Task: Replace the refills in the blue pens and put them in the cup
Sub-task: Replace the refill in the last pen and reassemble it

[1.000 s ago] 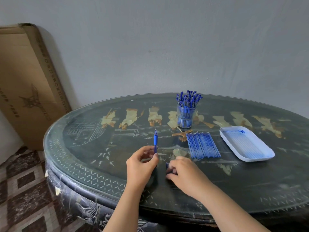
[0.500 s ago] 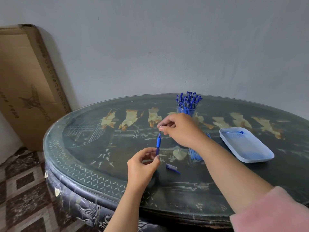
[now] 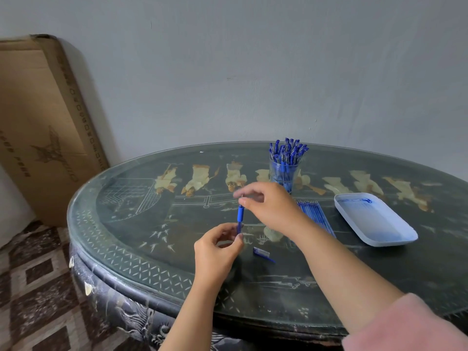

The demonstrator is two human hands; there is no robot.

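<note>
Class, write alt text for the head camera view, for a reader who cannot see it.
A person's left hand holds a blue pen upright over a dark table while the right hand pinches its top. Behind are a cup of pens, loose refills and a white tray.

You are in what looks like a room of a home: the table (image 3: 354, 269) is an old dark oval piece with carved sides and painted robed figures under its glass top, set close to a plain grey wall (image 3: 253, 72). Past the tabletop's left edge lie a patterned brown-and-cream tiled floor (image 3: 33, 287) and a flat cardboard box (image 3: 43, 122) leaning on the wall
</note>
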